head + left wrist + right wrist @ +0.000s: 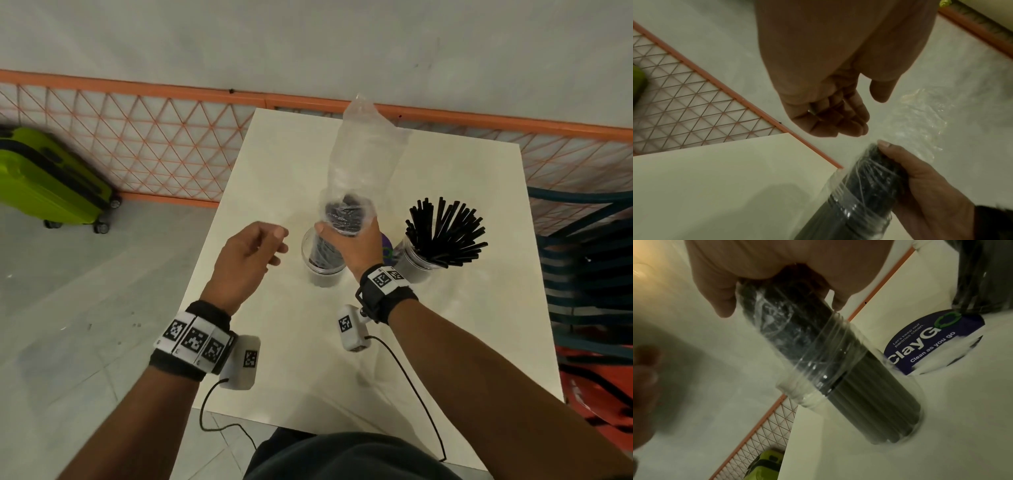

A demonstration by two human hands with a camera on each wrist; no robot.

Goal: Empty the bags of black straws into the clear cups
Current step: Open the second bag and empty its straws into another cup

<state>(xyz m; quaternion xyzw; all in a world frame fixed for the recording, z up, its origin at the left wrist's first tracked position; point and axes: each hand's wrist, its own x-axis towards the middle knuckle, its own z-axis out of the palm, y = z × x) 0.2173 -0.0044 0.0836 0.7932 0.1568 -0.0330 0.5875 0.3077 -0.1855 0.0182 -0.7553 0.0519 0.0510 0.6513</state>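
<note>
A bundle of black straws (344,216) stands in a clear cup (323,270) at the middle of the white table (281,342), still sleeved in a clear plastic bag (363,150) that rises empty above it. My right hand (352,240) grips the bag and straws just above the cup's rim; the right wrist view shows the same bag (789,337) entering the cup (890,410). My left hand (253,253) hovers to the left of the cup, fingers loosely curled and holding nothing. A second clear cup (416,263) to the right holds loose black straws (445,233).
A round purple sticker (931,344) lies on the table between the two cups. An orange mesh fence (137,137) runs behind the table. A lime green suitcase (48,178) stands on the floor at the left, and a dark slatted chair (589,274) is at the right.
</note>
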